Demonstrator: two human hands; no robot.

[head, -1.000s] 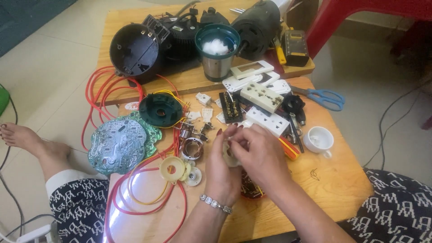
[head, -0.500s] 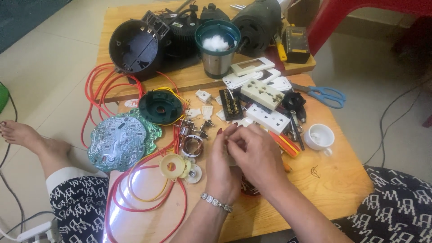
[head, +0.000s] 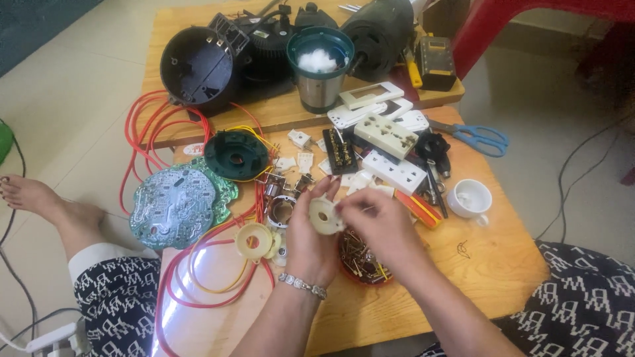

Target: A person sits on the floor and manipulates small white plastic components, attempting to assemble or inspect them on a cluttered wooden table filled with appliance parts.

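Note:
My left hand point(head: 309, 239) holds a small cream round plastic part point(head: 324, 215) with a centre hole, pinched between thumb and fingers. My right hand point(head: 377, 225) pinches the same part from the right side. Both hands hover over a red dish of brass screws and pins point(head: 360, 259) near the front of the low wooden table point(head: 503, 264). A second cream ring part point(head: 256, 240) lies just left of my left hand, next to a metal coil piece point(head: 281, 208).
A green circuit board point(head: 175, 203), dark green round housing point(head: 236, 155), red wire loops point(head: 198, 277), white socket plates point(head: 390, 149), a white cup point(head: 469, 198) and blue scissors point(head: 479, 137) lie around. Black motor housings point(head: 198, 63) and a steel jar point(head: 320, 69) stand behind.
The cream round part has turned in my hands so its flat face with the hole now shows. Both hands stayed over the dish of screws.

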